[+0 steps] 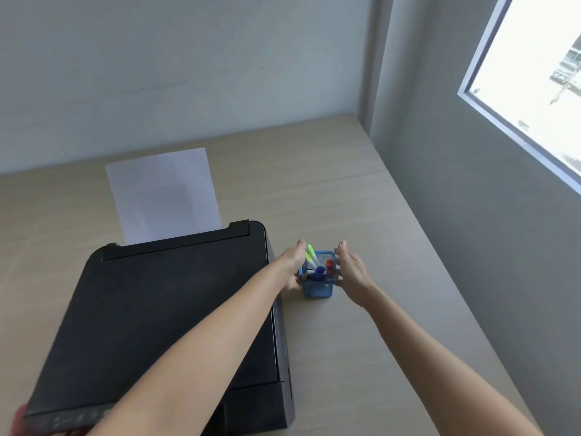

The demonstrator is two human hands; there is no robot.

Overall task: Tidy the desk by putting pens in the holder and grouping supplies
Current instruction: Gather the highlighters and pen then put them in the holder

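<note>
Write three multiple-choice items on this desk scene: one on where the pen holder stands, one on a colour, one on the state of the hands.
1. Where does the blue mesh pen holder stand?
A. on top of the printer
B. on the desk, right of the black printer
C. on the window ledge

2. What colour are the tallest markers in the holder?
A. neon green
B. orange
C. black

3. How are the hands placed?
A. both flat on the printer
B. one holds the white paper sheet
C. the left hand and the right hand flank the holder, one on each side

Answers:
1 B, it sits on the beige wooden desk beside the printer's right edge.
2 A, bright green barrels stick out at the top.
3 C, open palms face the holder from both sides.
</note>
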